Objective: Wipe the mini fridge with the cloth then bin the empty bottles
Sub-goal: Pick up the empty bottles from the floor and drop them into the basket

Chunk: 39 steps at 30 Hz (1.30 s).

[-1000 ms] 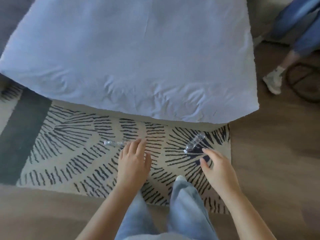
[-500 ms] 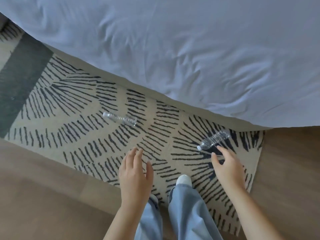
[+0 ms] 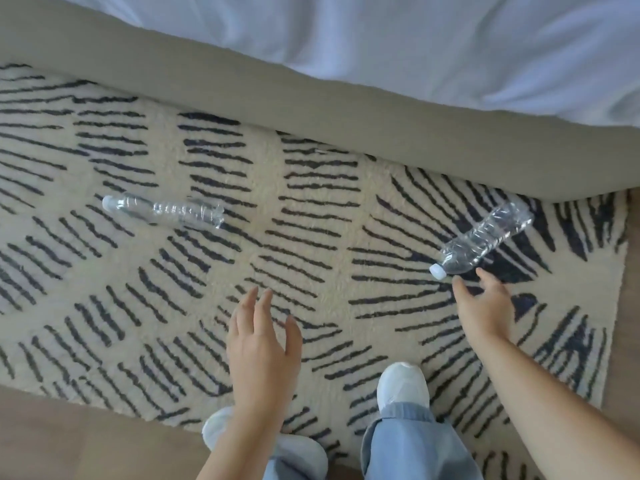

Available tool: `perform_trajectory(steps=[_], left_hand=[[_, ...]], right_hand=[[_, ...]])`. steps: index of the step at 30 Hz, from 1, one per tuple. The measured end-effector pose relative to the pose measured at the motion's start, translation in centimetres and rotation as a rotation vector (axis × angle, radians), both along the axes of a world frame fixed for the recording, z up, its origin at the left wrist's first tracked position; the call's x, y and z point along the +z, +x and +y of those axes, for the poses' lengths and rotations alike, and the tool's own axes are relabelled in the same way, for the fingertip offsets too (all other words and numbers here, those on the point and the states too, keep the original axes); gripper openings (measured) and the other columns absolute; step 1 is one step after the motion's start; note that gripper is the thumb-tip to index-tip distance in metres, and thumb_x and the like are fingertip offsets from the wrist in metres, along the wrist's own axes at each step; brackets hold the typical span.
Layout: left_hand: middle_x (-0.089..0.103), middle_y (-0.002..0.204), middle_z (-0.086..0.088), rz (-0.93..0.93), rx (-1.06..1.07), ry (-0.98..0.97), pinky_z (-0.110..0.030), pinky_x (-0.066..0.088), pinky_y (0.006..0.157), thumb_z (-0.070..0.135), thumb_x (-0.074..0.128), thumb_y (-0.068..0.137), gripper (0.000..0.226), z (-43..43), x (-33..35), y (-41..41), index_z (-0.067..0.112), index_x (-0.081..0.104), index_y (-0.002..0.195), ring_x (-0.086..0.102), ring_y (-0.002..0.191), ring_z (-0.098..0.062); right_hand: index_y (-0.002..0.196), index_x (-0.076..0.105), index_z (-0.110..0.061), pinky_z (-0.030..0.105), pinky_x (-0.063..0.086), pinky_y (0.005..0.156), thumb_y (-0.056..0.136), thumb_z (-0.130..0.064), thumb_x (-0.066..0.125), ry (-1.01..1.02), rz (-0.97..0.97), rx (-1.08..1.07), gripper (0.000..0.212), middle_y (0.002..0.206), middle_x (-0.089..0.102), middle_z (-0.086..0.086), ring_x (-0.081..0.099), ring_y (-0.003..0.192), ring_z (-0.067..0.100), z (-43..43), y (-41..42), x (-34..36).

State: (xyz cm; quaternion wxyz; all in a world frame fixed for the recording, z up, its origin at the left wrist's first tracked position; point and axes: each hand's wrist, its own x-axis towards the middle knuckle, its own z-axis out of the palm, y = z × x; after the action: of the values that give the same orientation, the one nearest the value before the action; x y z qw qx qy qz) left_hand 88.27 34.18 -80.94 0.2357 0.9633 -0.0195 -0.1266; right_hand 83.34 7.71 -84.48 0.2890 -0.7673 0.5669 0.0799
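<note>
Two clear, empty plastic bottles with white caps lie on a cream rug with black stripes. One bottle [image 3: 162, 211] rests on its side at the left, well beyond my left hand [image 3: 261, 344], which hovers open with fingers spread. The other bottle [image 3: 483, 239] lies slanted at the right, cap toward me. My right hand [image 3: 485, 306] is open just below its cap, fingertips a short gap from it, holding nothing. No fridge, cloth or bin is in view.
A bed with a white sheet [image 3: 415, 46] and a beige base [image 3: 311, 109] runs across the top. The rug [image 3: 311, 237] covers most of the floor. Wooden floor [image 3: 52, 438] shows at the bottom left and right edge. My feet in white shoes [image 3: 403, 386] stand on the rug's near edge.
The view has dropped closer to the rug and the bottles appear larger. Both hands have reached further down, the right one nearer the right bottle. The bottles have not moved.
</note>
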Motion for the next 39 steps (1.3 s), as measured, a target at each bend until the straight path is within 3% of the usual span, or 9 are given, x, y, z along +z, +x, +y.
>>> perform_trajectory(steps=[12,19,24,26,28,33,35,37,39], left_hand=[[0.043,0.137,-0.019,0.075,0.098,-0.004,-0.054,0.042,0.096,0.021,0.053,0.088,0.047,-0.5,-13.5,0.9,0.002,0.045,0.130,0.041,0.126,-0.036],[0.045,0.135,-0.018,0.074,0.132,0.002,-0.042,0.037,0.095,0.017,0.056,0.087,0.047,-1.1,-16.1,1.9,0.002,0.045,0.130,0.044,0.123,-0.034],[0.043,0.137,-0.018,0.105,0.178,-0.015,-0.047,0.040,0.096,0.018,0.056,0.088,0.048,-1.6,-16.5,3.0,0.002,0.043,0.132,0.042,0.125,-0.034],[0.039,0.140,-0.017,0.116,0.206,-0.027,-0.043,0.037,0.099,0.020,0.054,0.089,0.050,-1.7,-16.5,3.5,0.003,0.040,0.134,0.039,0.128,-0.032],[0.037,0.141,-0.016,0.118,0.256,-0.041,-0.038,0.032,0.100,0.021,0.054,0.089,0.052,-1.8,-16.6,3.9,0.005,0.038,0.136,0.036,0.130,-0.031],[0.031,0.145,-0.011,0.182,0.476,-0.069,-0.043,0.036,0.104,0.032,0.051,0.089,0.062,-1.0,-17.2,4.7,0.012,0.027,0.142,0.031,0.133,-0.027],[0.030,0.145,-0.011,0.207,0.563,-0.086,-0.040,0.034,0.105,0.035,0.052,0.089,0.066,-0.4,-17.4,5.2,0.014,0.022,0.144,0.032,0.132,-0.028],[0.025,0.149,-0.010,0.218,0.647,-0.121,-0.031,0.024,0.107,0.037,0.054,0.089,0.071,0.3,-17.5,6.0,0.015,0.017,0.145,0.026,0.136,-0.026],[0.023,0.151,-0.007,0.223,0.742,-0.176,-0.032,0.021,0.110,0.041,0.056,0.086,0.077,0.8,-17.7,7.1,0.016,0.015,0.146,0.023,0.138,-0.022]], right_hand=[[0.145,0.019,-0.031,0.050,0.041,0.091,0.085,-0.033,0.062,-0.024,-0.119,-0.418,0.074,0.148,0.025,0.013,0.045,0.121,0.038,-2.0,2.5,-13.6],[0.144,0.017,-0.036,0.033,0.040,0.079,0.083,-0.021,0.065,-0.063,-0.229,-0.495,0.079,0.142,0.031,0.012,0.049,0.115,0.032,-3.8,3.6,-16.1],[0.143,0.020,-0.034,0.022,0.043,0.076,0.081,-0.015,0.066,-0.055,-0.322,-0.526,0.080,0.141,0.034,0.010,0.054,0.107,0.025,-2.9,4.7,-16.4],[0.144,0.021,-0.031,0.004,0.042,0.061,0.081,-0.013,0.067,-0.020,-0.394,-0.496,0.081,0.137,0.040,0.010,0.058,0.088,0.012,-1.4,5.2,-16.2],[0.144,0.021,-0.030,-0.001,0.039,0.048,0.080,-0.013,0.068,0.042,-0.453,-0.436,0.082,0.133,0.044,0.011,0.054,0.077,-0.001,0.8,5.6,-15.9],[0.141,0.022,-0.038,0.015,0.053,0.068,0.077,-0.022,0.072,0.191,-0.560,-0.226,0.083,0.139,0.040,0.004,0.061,0.098,0.013,8.0,6.4,-15.8],[0.141,0.024,-0.036,0.023,0.054,0.077,0.077,-0.019,0.072,0.259,-0.604,-0.124,0.082,0.133,0.041,-0.009,0.061,0.103,0.019,10.9,7.0,-15.8],[0.139,0.025,-0.040,0.017,0.052,0.075,0.077,-0.016,0.071,0.316,-0.627,-0.016,0.080,0.121,0.033,-0.030,0.060,0.104,0.017,13.5,7.7,-15.7],[0.134,0.024,-0.046,0.017,0.053,0.071,0.078,-0.015,0.071,0.365,-0.633,0.082,0.079,0.114,0.027,-0.037,0.062,0.096,0.013,15.3,8.5,-15.5]])
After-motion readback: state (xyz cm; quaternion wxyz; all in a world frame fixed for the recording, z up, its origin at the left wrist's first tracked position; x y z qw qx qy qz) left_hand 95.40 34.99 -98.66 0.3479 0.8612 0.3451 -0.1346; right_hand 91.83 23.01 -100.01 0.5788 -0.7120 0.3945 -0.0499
